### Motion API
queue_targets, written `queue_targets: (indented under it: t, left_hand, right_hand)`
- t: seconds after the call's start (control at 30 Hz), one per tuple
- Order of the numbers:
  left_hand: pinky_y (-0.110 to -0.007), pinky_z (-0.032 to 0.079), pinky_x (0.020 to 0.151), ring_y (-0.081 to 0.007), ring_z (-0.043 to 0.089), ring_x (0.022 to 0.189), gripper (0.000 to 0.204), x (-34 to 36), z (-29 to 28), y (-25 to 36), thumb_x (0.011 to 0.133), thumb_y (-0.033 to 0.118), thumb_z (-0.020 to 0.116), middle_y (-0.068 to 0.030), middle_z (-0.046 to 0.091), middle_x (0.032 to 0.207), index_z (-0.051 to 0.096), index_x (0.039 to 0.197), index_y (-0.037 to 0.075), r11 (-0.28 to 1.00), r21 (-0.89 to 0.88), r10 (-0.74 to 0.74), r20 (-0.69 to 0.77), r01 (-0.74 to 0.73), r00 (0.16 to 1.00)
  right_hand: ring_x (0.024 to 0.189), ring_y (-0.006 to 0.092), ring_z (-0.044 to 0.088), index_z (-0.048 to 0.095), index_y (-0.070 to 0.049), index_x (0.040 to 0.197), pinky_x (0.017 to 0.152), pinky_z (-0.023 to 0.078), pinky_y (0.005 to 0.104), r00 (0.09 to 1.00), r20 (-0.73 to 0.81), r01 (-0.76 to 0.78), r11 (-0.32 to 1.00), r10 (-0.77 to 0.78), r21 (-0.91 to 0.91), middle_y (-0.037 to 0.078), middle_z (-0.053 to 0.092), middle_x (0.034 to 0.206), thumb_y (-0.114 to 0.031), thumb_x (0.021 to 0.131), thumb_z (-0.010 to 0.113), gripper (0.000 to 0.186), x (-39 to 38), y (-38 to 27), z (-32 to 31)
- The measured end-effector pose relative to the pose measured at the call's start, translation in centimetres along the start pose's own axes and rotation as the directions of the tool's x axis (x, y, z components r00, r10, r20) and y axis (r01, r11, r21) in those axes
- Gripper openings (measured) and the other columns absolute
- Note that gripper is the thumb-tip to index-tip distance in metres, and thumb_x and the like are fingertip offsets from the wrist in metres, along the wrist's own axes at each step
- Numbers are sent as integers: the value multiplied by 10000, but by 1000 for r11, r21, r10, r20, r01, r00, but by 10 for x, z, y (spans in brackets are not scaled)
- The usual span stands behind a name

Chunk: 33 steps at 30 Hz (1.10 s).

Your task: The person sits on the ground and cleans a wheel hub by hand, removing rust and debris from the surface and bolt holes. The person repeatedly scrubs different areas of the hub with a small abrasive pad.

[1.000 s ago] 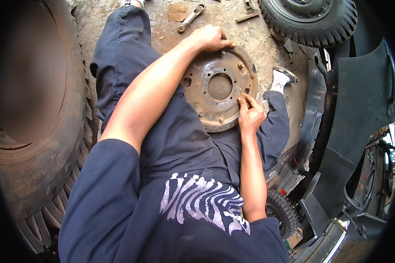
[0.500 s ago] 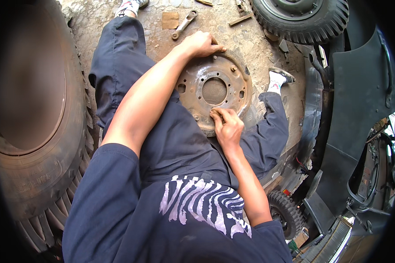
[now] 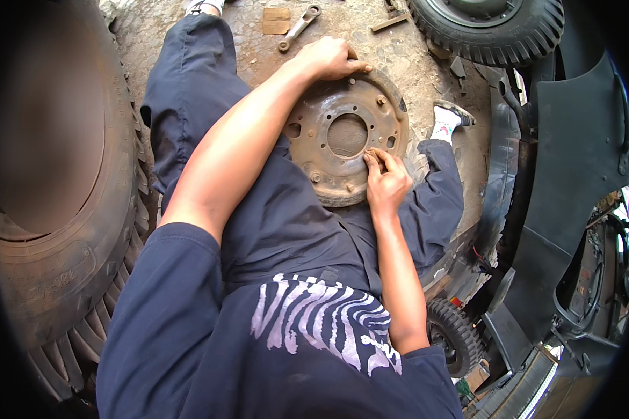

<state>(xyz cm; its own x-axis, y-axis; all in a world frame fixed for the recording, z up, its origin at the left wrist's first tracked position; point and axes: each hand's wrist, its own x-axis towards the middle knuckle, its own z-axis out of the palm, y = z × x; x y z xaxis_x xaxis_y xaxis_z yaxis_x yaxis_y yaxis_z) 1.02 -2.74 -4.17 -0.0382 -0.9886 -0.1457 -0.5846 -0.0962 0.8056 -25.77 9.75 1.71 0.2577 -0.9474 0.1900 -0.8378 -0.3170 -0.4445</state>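
A round, rusty brake backing plate (image 3: 311, 150), with a large centre hole ringed by small bolt holes, sits tilted between my legs. My left hand (image 3: 335, 58) reaches across to its far rim, the fingers curled over the edge and the thumb along it. At the near right of the centre hole is my right hand (image 3: 386, 180), thumb and fingertips pinched together against the plate's face. Whatever is between those fingertips, if anything, is too small to make out.
A big tyre (image 3: 56, 279) stands close on my left. Beyond the plate lie a connecting rod (image 3: 299, 28), a brown cardboard piece (image 3: 276, 21) and a metal bar (image 3: 390, 23). A wheel (image 3: 493, 35) is at the far right, beside a dark vehicle body panel (image 3: 573, 126).
My right hand has moved up and to the right, from below the centre hole to its right edge. My left hand keeps its place on the far rim. The view has shifted slightly.
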Motion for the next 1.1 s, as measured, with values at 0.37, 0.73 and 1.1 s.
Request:
queue_targets:
  t: [0.37,0.73,1.1]
  left_hand:
    - [-498,583,968,-375,755,1070,645,6,8,-8,886,737,687,-197,793,1090,834,1142,163,997,7,-77,34,76,996]
    - [-499,584,970,-378,755,1072,658,8,9,-9,874,727,710,-219,788,1092,835,1122,130,998,-9,-59,7,59,998]
    - [-485,588,950,-378,763,1025,648,5,6,-1,878,709,722,-203,796,1035,835,1117,116,997,-16,-70,-5,70,998]
  right_hand:
    - [705,216,692,831,-74,1006,667,555,361,993,75,-100,988,91,118,115,763,880,-81,856,829,150,-27,-17,5]
    - [705,194,726,828,-45,993,707,580,330,975,221,-44,983,4,177,134,770,893,-74,842,854,156,-25,-49,18]
    - [750,273,739,804,-20,985,705,572,366,969,237,27,983,-71,182,155,753,863,-62,873,815,121,-11,-59,24]
